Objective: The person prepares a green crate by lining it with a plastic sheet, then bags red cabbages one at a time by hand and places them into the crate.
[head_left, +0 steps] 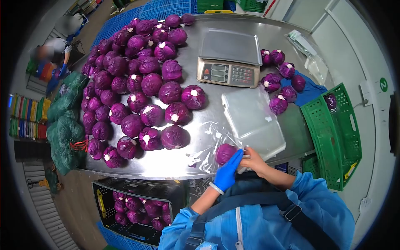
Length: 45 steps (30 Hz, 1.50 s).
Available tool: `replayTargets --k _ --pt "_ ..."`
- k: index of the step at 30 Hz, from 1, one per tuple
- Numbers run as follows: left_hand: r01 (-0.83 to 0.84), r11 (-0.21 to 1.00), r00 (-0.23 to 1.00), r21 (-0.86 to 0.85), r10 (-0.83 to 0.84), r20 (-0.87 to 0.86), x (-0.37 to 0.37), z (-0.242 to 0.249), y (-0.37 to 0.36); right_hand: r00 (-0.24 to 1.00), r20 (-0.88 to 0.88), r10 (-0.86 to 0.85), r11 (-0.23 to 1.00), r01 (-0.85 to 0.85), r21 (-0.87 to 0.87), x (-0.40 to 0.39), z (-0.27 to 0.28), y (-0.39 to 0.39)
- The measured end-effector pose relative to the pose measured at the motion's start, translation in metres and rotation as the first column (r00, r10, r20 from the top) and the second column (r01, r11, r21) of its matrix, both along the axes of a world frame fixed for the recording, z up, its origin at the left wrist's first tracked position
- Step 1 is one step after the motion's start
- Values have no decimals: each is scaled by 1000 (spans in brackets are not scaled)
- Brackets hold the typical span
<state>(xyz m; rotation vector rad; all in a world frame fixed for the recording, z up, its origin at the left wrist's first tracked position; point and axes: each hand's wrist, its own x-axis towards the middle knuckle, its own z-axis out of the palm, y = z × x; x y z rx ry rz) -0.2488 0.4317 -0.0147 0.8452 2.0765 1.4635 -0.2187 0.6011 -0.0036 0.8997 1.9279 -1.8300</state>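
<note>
A red cabbage [226, 154] lies inside a clear plastic bag [210, 139] near the table's front edge. My left hand [227, 173], in a blue glove, is closed with its fingers together on the gathered bag beside the cabbage. My bare right hand [255, 161] pinches the bag's end close to the left fingertips; the exact grip is partly hidden. Just beyond my hands rests a stack of flat clear bags [252, 118].
Many red cabbages [152, 84] cover the table's left side. A weighing scale [229, 58] stands at the back, with several cabbages [278, 104] to its right. A green crate [333, 133] is at the right; a black crate [137, 208] of cabbages stands below. Another person [54, 50] is far left.
</note>
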Motion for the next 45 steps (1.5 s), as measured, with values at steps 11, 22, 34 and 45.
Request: replayTargets --k 11,22,34,45 --pt "-346 938 877 29 335 -344 -15 76 -49 609 -136 781 460 -414 785 -29 28 16" --pt "-598 463 789 -654 480 -382 143 31 -39 679 42 733 577 -652 491 115 6 78" --pt "-707 680 422 -192 624 658 182 18 -11 37 -414 910 382 -467 797 125 56 23" --pt "-672 713 300 -203 512 805 187 44 -9 130 -552 824 525 -542 656 150 31 84"
